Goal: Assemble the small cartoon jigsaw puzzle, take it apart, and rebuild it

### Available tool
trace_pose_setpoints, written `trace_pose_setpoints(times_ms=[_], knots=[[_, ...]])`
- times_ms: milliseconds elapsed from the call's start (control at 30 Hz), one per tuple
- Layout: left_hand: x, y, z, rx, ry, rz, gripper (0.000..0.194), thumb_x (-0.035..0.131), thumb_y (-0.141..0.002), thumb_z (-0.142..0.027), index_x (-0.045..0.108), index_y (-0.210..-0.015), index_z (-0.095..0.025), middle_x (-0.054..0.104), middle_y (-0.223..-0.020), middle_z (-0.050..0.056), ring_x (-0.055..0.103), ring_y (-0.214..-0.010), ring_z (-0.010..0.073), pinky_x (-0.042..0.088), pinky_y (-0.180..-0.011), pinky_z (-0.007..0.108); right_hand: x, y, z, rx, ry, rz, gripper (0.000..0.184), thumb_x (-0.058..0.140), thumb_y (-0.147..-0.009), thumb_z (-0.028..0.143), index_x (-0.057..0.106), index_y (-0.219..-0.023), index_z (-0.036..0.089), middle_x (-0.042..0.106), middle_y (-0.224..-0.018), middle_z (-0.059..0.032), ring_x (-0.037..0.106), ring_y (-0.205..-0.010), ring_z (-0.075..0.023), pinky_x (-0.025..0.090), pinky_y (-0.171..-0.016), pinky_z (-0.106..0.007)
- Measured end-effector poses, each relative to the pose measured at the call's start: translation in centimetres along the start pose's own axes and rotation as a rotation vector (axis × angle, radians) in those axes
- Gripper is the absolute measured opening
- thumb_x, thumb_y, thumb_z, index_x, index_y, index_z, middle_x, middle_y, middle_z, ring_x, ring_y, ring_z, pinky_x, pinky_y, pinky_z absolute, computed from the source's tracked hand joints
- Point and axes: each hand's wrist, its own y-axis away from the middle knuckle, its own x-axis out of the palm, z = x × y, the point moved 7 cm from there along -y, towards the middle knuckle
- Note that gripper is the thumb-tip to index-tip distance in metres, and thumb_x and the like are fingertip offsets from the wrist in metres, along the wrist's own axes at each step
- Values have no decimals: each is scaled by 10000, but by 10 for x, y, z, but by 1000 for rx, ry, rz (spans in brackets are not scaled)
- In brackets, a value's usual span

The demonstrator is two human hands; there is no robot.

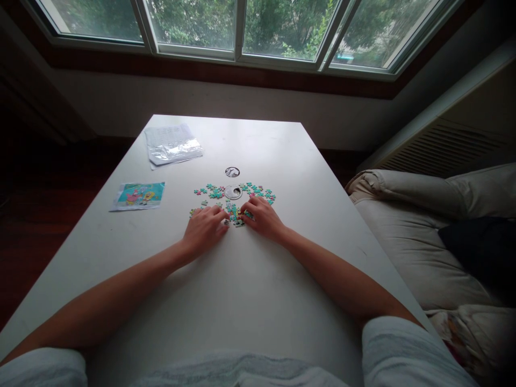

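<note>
Small jigsaw puzzle pieces (216, 192), mostly teal with some pink and yellow, lie in loose groups on a white table (242, 301). A partly joined cluster (233, 208) sits between my two hands. My left hand (205, 228) rests at the cluster's left side, its fingers bent and the thumb and index tips closed around a puzzle piece (226, 222). From the right, my right hand (264, 217) reaches in with curled fingers, the tips pinching at pieces along the cluster's edge. The fingers partly hide what they hold.
Beyond the pieces lie two round metallic-looking objects, a nearer disc (233, 192) and a farther one (232, 172). A cartoon picture sheet (139, 195) lies at the left, with a clear plastic sleeve of paper (173, 144) behind it. A beige sofa (403, 242) stands along the right side.
</note>
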Motion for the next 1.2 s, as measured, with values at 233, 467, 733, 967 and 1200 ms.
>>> trace_pose_setpoints(times_ms=[233, 467, 733, 967, 1200], knots=[[2, -2, 6, -29, 36, 24, 179, 610, -901, -295, 702, -1052, -273, 682, -1051, 47, 624, -1006, 259, 428, -851, 391, 1, -1, -2, -2, -29, 1, 80, 644, -933, 293, 670, -982, 235, 602, -978, -68, 532, -992, -236, 423, -930, -377], [8, -4, 14, -114, 212, 85, 185, 611, -844, -264, 685, -1012, -264, 627, -1052, 37, 614, -892, 223, 458, -813, 355, 0, -1, -2, 3, -30, -3, 78, 644, -930, 289, 671, -977, 233, 602, -973, -68, 525, -987, -236, 428, -925, -378], [15, -4, 8, -78, 337, 35, 199, 625, -820, -234, 660, -1016, -251, 604, -1075, 41, 605, -973, 231, 459, -896, 372, 2, -1, 0, 3, -31, -9, 81, 648, -928, 296, 671, -968, 229, 591, -971, -67, 522, -975, -234, 426, -927, -376], [18, -7, 8, -76, 307, -14, 180, 641, -847, -297, 685, -1016, -255, 613, -1047, 49, 598, -1023, 258, 440, -930, 411, 4, -1, 1, 7, -21, 1, 84, 646, -928, 299, 667, -972, 230, 594, -968, -64, 517, -974, -234, 423, -925, -375], [15, -5, 4, -53, 227, -38, 180, 636, -876, -298, 701, -1043, -277, 625, -1064, 47, 596, -1025, 247, 433, -918, 400, 4, -1, 0, 15, -22, 6, 81, 647, -928, 301, 667, -976, 239, 598, -970, -64, 520, -971, -238, 425, -920, -380]])
